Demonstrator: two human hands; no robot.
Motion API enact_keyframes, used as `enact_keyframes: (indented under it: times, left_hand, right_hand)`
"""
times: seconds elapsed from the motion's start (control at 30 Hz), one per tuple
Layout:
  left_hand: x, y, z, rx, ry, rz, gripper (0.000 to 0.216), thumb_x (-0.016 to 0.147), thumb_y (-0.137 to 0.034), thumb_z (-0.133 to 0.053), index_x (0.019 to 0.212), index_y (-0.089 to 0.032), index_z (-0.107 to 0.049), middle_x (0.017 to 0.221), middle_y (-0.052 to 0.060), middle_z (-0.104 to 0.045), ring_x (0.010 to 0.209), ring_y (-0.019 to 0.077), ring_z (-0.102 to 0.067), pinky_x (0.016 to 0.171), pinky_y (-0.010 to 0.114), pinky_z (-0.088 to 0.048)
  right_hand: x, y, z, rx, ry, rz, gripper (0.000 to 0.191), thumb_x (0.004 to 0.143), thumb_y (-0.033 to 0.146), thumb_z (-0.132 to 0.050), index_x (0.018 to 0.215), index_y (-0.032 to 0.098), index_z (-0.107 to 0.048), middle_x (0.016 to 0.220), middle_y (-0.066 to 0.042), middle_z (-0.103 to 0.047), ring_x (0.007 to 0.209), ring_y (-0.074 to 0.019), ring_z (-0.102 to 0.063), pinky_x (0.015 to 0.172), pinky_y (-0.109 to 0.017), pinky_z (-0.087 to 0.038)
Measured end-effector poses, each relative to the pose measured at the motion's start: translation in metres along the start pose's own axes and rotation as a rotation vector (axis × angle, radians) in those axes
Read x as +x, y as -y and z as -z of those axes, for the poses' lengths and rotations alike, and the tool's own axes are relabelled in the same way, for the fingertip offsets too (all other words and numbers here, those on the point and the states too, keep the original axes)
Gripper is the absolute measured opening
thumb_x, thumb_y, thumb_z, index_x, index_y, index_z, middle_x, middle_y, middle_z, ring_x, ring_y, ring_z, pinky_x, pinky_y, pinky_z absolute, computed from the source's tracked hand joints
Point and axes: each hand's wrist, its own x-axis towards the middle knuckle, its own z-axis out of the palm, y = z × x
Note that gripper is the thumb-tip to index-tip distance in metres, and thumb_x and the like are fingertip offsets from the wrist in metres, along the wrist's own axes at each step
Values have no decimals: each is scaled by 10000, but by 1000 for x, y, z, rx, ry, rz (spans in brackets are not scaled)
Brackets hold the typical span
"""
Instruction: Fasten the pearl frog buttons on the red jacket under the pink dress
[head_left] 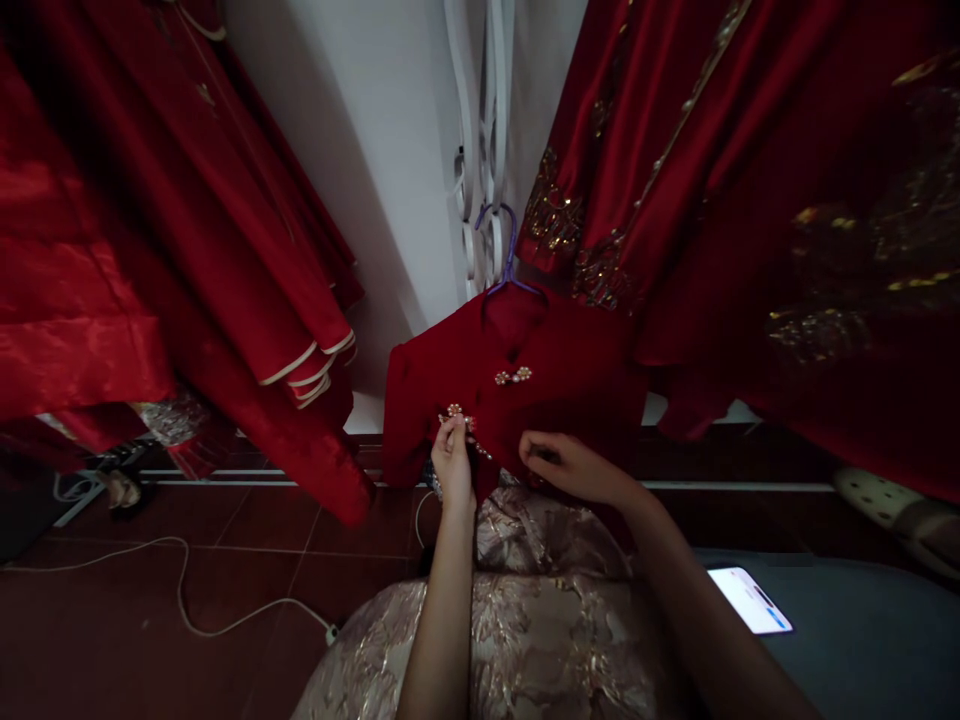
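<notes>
A dark red jacket (442,370) hangs on a purple hanger (510,265) in front of me. My left hand (451,460) pinches a gold, jewelled frog fastener (454,411) on the jacket's front, left of centre. From it a short string of pearly beads (481,451) slants down to the right. Above and to the right, a similar jewelled clasp (514,376) lies flat on the cloth. My right hand (570,465) is closed beside the jacket's lower front, thumb and fingers curled together. Whatever those fingers hold, if anything, is too small or dark to make out.
Red garments (247,220) hang at left, and gold-embroidered red ones (600,200) at right. A lit phone (750,600) lies on a grey surface (862,640). Patterned shiny fabric (540,640) covers my lap. A white cable (184,590) crosses the tiled floor (255,570).
</notes>
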Motion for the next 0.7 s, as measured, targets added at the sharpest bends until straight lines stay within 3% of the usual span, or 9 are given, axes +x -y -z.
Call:
enact_keyframes:
  times: [0.17,0.43,0.7]
  left_hand:
    - [-5,-4,-7,-31,144,87,407,658,-436,-676,911,-118,-666,874,62,-677,745,114,-596,743,243,-423]
    - [-3,-3,-9,-87,50,168,355,586,-344,-743,869,-138,-683,796,27,-675,637,75,-566,698,226,-410]
    - [-3,-8,-7,-42,32,110,270,589,-297,-727,813,-157,-672,855,24,-675,655,69,-561,670,209,-404]
  right_hand:
    - [-1,1,0,-22,24,7,93,766,211,-427,713,179,-496,655,15,-548,610,-103,-485,588,-214,-380]
    - [-3,1,5,-31,47,7,99,785,204,-419,735,180,-502,683,17,-553,639,-107,-493,634,-224,-387]
    - [-3,0,5,2,48,6,97,775,176,-432,729,182,-517,675,14,-566,633,-107,-493,627,-226,-384]
